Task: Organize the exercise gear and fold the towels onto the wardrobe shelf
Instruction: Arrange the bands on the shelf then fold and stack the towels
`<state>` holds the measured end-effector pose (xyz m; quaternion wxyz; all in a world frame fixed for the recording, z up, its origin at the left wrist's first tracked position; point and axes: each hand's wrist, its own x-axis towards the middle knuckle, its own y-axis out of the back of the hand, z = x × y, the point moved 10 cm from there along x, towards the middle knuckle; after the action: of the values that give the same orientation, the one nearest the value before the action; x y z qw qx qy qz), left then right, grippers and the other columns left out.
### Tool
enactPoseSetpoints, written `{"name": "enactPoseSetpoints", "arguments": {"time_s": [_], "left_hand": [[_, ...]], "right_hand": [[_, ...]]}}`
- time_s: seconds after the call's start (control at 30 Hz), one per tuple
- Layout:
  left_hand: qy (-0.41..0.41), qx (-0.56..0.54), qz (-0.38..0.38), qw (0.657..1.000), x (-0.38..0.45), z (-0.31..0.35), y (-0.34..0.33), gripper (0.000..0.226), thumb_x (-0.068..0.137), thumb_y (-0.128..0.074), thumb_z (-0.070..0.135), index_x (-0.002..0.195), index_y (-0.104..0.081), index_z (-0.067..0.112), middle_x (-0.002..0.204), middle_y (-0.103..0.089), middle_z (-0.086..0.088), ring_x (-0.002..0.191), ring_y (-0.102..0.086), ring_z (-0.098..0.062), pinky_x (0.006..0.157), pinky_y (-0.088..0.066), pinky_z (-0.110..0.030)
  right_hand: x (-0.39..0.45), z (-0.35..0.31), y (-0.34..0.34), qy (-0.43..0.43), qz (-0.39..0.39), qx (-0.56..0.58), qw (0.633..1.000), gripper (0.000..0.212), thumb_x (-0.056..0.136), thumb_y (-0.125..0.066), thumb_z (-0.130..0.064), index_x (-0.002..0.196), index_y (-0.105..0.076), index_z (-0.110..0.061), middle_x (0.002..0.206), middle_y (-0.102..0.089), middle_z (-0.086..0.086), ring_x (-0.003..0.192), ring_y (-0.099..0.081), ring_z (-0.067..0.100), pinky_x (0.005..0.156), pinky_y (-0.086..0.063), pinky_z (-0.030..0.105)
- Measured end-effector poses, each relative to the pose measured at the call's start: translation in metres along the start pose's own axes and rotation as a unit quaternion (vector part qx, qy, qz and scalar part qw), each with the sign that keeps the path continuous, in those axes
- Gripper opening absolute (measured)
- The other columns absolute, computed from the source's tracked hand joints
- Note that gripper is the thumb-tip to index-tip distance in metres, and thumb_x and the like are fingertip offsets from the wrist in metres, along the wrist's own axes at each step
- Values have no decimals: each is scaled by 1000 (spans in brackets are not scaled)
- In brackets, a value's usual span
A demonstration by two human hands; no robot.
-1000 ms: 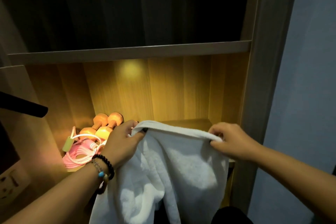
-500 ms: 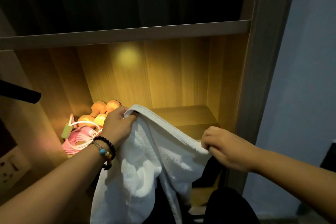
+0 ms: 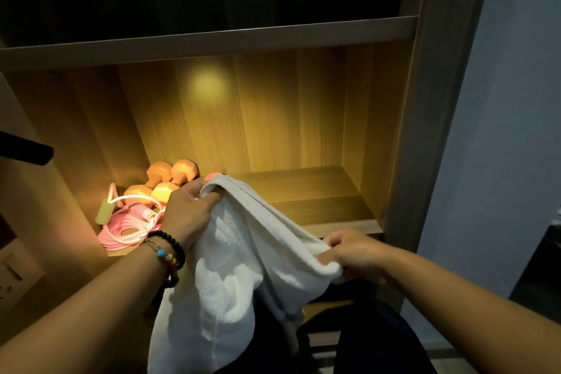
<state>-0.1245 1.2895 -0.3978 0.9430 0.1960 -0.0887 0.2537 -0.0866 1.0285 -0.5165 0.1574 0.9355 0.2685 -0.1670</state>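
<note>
A white towel (image 3: 236, 264) hangs in front of the lit wardrobe shelf (image 3: 306, 191). My left hand (image 3: 188, 212) grips its upper left corner just above the shelf's left half. My right hand (image 3: 352, 255) pinches the other end of the top edge, lower and in front of the shelf's lip. The rest of the towel drapes down between my arms. Two orange dumbbells (image 3: 164, 179) lie at the shelf's back left, with a coiled pink jump rope (image 3: 127, 225) in front of them.
A shelf board (image 3: 212, 42) closes the compartment from above, and the space over it is dark. The wardrobe's side post (image 3: 406, 161) stands at the right, with a grey wall beyond. A black bar (image 3: 27, 150) juts in from the left.
My right hand has dropped lower and nearer to me with its end of the towel, so the top edge now slopes down to the right. My left hand has stayed by the dumbbells.
</note>
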Motion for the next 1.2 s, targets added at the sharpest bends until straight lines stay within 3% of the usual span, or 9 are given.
{"name": "enactPoseSetpoints", "arguments": {"time_s": [0.13, 0.27, 0.43, 0.53, 0.7, 0.83, 0.93, 1.07, 1.2], "left_hand": [[-12, -3, -35, 999, -2, -2, -8, 11, 89, -64, 10, 88, -72, 18, 86, -70, -1, 77, -63, -9, 72, -50, -23], [-48, 14, -81, 995, -12, 8, -33, 9, 88, -66, 7, 89, -72, 13, 84, -69, 3, 68, -60, 7, 69, -47, -12], [-34, 14, -81, 996, -9, 2, -39, 9, 89, -65, 13, 95, -73, 11, 92, -71, -4, 87, -64, -19, 83, -49, -36], [-44, 18, -71, 996, -10, 1, -36, 8, 89, -65, 11, 90, -72, 14, 86, -71, 3, 82, -63, -12, 80, -48, -29], [-74, 49, -101, 991, -16, 6, -41, 11, 85, -70, 8, 82, -70, 18, 68, -69, 20, 64, -59, 11, 61, -44, -4], [-71, 77, -96, 990, -19, 4, -40, 5, 81, -75, 12, 83, -74, 16, 82, -72, 9, 71, -62, 3, 70, -46, -16], [-101, 151, -117, 976, -27, 5, -53, 8, 81, -76, 19, 84, -73, 25, 79, -70, 22, 77, -63, 10, 66, -43, -3], [-147, 235, -146, 950, -37, 6, -75, 7, 81, -75, 30, 88, -75, 27, 85, -70, 17, 80, -62, 6, 68, -45, -8], [-158, 274, -153, 936, -37, 0, -79, 28, 79, -67, 55, 79, -76, 29, 71, -70, 11, 67, -62, -6, 61, -52, -32]], "right_hand": [[-16, -31, 76, 67, 201, -55, 976, 17, 77, -78, -14, 81, -63, -8, 70, -59, 4, 57, -53, 10, 43, -44, 16], [-34, -44, 118, 64, 289, -108, 949, 27, 72, -83, -26, 80, -63, -8, 77, -62, 9, 67, -56, 18, 55, -47, 26], [-43, -29, 109, -45, 158, 116, 980, 12, 79, -66, 3, 91, -65, 1, 98, -62, 16, 82, -60, 23, 75, -54, 33], [-46, -31, 116, -39, 179, -16, 983, 16, 77, -63, 8, 91, -69, 3, 100, -63, 17, 80, -60, 22, 61, -53, 27], [-57, -64, 142, 38, 311, -282, 907, 19, 75, -70, 6, 74, -65, -12, 85, -62, 9, 74, -58, 18, 54, -47, 20], [-64, -68, 161, 21, 309, -213, 927, 12, 79, -68, 6, 77, -69, -7, 87, -63, 14, 75, -60, 22, 56, -52, 25], [-73, -67, 173, -7, 312, -207, 927, 9, 83, -65, 2, 81, -68, -5, 90, -62, 16, 74, -58, 22, 56, -52, 26], [-77, -59, 180, -34, 327, -276, 903, 7, 81, -66, 4, 82, -68, -3, 86, -66, 17, 70, -69, 27, 61, -60, 34], [-79, -37, 181, -54, 278, -147, 948, 7, 86, -64, 2, 87, -68, -3, 88, -65, 17, 61, -62, 19, 43, -50, 21]]}}
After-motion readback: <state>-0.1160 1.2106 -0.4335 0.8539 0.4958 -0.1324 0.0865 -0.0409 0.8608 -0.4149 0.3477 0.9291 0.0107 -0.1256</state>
